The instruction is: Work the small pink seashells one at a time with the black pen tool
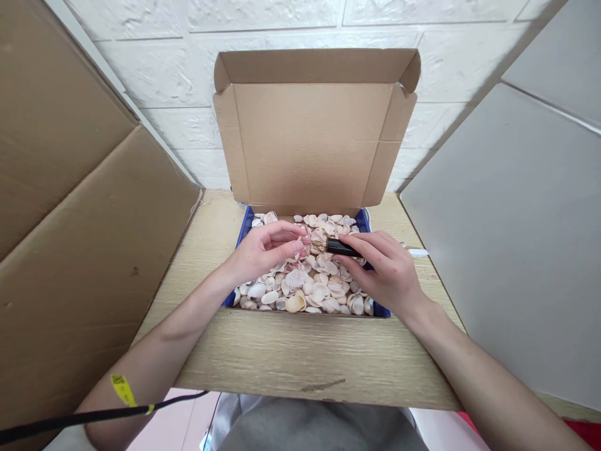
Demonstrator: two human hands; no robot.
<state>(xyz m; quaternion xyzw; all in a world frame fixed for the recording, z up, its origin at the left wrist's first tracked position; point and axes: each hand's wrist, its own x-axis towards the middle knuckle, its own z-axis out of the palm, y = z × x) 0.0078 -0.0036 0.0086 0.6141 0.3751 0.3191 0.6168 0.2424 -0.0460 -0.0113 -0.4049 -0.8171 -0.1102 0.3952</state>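
Observation:
Pinched between the thumb and fingers of my left hand (pixel 266 250) is a pinkish shell (pixel 305 245). My right hand (pixel 385 266) is wrapped round a small black hand drill (pixel 342 248) with a brass-coloured tip. That tip points left and meets or nearly meets the shell; the exact contact is too small to tell. Both hands are over an open box (pixel 240 228) with blue sides, filled with white, cream and pinkish shells (pixel 319 292).
The box's cardboard lid (pixel 314 138) stands upright against a white brick wall (pixel 154 72). A cardboard panel (pixel 94 219) rises at left, a grey panel (pixel 516 219) at right. A black cable (pixel 89 416) crosses the lower left. The wooden table (pixel 305 354) ends near my body.

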